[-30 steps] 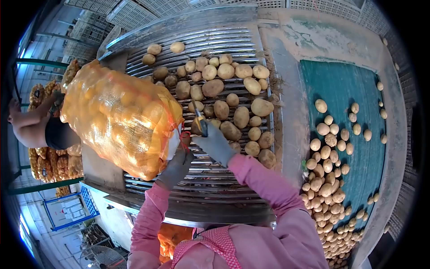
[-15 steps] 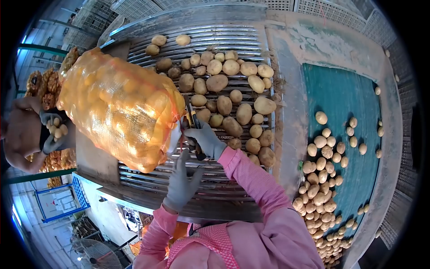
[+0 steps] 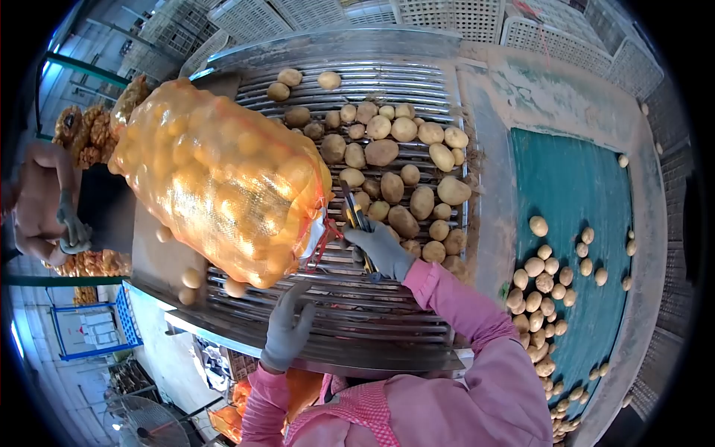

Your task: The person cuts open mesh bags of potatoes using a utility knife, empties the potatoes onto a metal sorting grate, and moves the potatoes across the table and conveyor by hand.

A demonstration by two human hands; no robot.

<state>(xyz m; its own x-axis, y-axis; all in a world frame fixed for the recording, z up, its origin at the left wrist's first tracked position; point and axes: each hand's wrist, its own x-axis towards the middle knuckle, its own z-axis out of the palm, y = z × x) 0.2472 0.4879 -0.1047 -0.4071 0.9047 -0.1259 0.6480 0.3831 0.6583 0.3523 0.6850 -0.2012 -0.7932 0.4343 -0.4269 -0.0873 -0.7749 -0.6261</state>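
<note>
"What is the sack (image 3: 216, 179) made of?"
"Yellow plastic mesh, see-through and glossy where light strikes it. The bars (image 3: 387, 304) beneath are smooth, shiny metal."
"And the belt (image 3: 577, 175)?"
"Green and matt, beside a metal-looking surround (image 3: 491, 186), dull and dusty."
"The gloves (image 3: 287, 331)?"
"Matt grey fabric, below sleeves (image 3: 465, 302) of soft pink cloth. The cutter (image 3: 366, 242) looks like hard plastic, its blade metal."
"Those crates (image 3: 447, 16)?"
"Pale perforated plastic."

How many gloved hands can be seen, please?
4: the right hand, holding a yellow-black tool; the left hand, near the rollers; a co-worker's two hands at far left.
</note>
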